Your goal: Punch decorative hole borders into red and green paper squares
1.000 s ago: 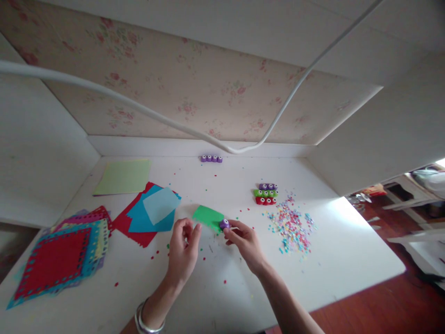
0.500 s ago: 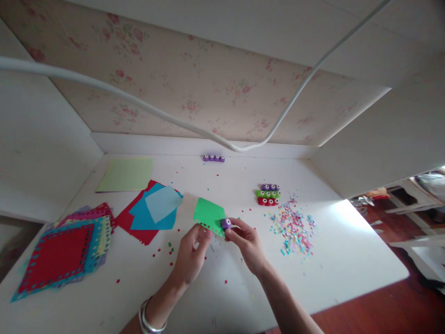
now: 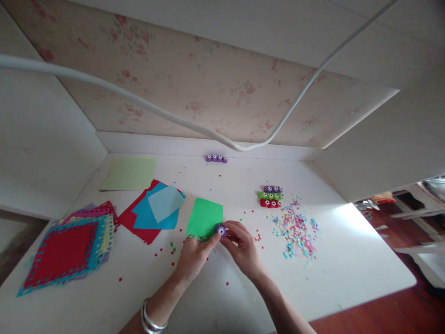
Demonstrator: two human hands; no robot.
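A bright green sheet of paper (image 3: 206,217) has small holes along its near edge. My left hand (image 3: 195,254) grips that near edge, with its thumb reaching to a small purple punch (image 3: 220,230). The punch sits at the sheet's lower right corner, its round white top facing up. My right hand (image 3: 241,246) has its fingers closed round the punch from the right. The fingertips under the paper are hidden.
Punched coloured sheets (image 3: 64,253) lie at the left, beside red and blue sheets (image 3: 156,215) and a pale green sheet (image 3: 130,172). Purple punches (image 3: 216,158) stand at the back. Rows of punches (image 3: 271,196) and confetti (image 3: 297,227) are at the right.
The green sheet has turned a little and shifted left. The purple punch has moved slightly down and left, and my left thumb has come over to it.
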